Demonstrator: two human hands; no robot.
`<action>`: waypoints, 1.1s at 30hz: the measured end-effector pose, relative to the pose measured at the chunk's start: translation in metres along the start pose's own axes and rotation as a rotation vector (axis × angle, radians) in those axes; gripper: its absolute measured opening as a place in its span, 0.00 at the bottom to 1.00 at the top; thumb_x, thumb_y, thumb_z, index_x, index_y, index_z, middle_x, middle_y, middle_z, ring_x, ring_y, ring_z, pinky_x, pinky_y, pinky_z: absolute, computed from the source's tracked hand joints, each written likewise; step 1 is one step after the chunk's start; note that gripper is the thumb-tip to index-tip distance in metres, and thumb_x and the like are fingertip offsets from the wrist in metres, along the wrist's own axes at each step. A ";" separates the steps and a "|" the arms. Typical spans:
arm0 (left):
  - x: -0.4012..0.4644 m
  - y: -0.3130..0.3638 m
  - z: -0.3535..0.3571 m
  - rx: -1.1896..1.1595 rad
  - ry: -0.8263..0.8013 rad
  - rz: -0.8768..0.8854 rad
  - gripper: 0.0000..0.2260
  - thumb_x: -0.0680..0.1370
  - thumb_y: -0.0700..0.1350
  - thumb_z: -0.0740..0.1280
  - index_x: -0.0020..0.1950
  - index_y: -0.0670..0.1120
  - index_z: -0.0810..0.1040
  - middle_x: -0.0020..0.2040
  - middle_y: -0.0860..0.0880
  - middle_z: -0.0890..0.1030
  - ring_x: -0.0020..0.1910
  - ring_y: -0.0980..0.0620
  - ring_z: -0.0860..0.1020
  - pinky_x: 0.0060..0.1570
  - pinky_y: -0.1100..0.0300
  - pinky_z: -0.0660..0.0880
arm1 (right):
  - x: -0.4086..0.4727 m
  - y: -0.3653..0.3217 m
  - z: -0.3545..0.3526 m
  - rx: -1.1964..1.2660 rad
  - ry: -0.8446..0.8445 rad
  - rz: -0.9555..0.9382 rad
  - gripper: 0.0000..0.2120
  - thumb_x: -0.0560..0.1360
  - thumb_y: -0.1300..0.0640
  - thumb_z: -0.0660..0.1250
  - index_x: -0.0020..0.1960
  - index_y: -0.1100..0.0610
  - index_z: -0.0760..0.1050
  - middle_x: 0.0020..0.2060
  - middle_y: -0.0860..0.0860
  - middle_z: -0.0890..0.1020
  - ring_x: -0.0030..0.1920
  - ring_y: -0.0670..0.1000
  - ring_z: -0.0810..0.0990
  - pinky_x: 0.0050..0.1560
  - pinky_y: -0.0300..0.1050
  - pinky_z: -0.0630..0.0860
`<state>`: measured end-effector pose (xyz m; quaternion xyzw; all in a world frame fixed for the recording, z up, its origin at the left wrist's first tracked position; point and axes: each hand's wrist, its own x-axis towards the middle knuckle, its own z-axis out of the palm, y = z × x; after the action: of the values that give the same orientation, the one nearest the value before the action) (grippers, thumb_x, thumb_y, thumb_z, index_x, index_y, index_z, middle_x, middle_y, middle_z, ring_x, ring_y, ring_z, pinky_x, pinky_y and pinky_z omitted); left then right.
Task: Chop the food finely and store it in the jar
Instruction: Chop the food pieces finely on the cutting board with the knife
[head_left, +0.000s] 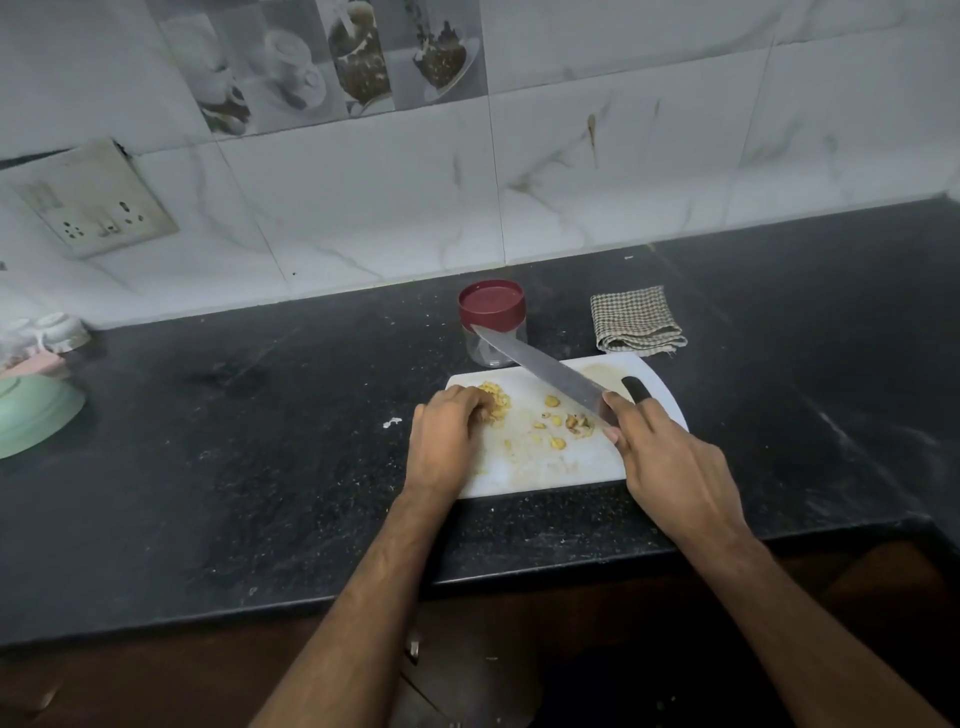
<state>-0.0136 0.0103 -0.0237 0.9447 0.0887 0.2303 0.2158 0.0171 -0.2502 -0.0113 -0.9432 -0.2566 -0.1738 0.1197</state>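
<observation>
A white cutting board (540, 467) lies on the black counter. A heap of finely chopped yellow food (497, 402) sits at its far left corner, and my left hand (447, 441) rests beside it with curled fingers touching the heap. A few larger yellow pieces (557, 421) lie scattered mid-board. My right hand (670, 467) grips the black handle of a large knife (545, 371), whose blade is lifted and points toward the far left. Behind the board stands a clear jar (492, 332) with a dark red lid on it.
A folded checked cloth (638, 321) lies behind the board on the right. A pale green bowl (31, 415) and small cups (57, 332) stand at the far left. The tiled wall carries a socket plate (93, 200). The counter's front edge (519, 577) runs below the board.
</observation>
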 end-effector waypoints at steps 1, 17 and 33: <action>-0.001 -0.001 0.002 -0.011 0.038 0.003 0.08 0.78 0.39 0.68 0.53 0.51 0.82 0.52 0.54 0.82 0.51 0.51 0.77 0.54 0.47 0.76 | 0.000 0.000 0.000 -0.002 -0.006 0.002 0.21 0.84 0.44 0.52 0.75 0.48 0.64 0.54 0.46 0.75 0.40 0.48 0.79 0.28 0.44 0.74; -0.009 -0.008 0.005 -0.289 -0.111 0.094 0.13 0.69 0.63 0.76 0.44 0.55 0.86 0.46 0.58 0.78 0.53 0.55 0.75 0.59 0.40 0.73 | 0.001 0.004 0.009 0.012 0.006 -0.010 0.19 0.84 0.46 0.54 0.73 0.48 0.66 0.55 0.48 0.76 0.41 0.53 0.81 0.29 0.46 0.74; -0.010 0.001 0.004 -0.099 0.011 0.178 0.04 0.82 0.44 0.65 0.52 0.50 0.79 0.48 0.59 0.81 0.47 0.56 0.76 0.51 0.56 0.68 | 0.002 0.004 0.010 0.005 -0.006 -0.002 0.19 0.84 0.46 0.55 0.72 0.49 0.68 0.52 0.47 0.75 0.37 0.51 0.78 0.27 0.44 0.70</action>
<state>-0.0205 0.0052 -0.0307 0.9359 -0.0058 0.2576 0.2403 0.0235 -0.2493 -0.0200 -0.9432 -0.2581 -0.1702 0.1212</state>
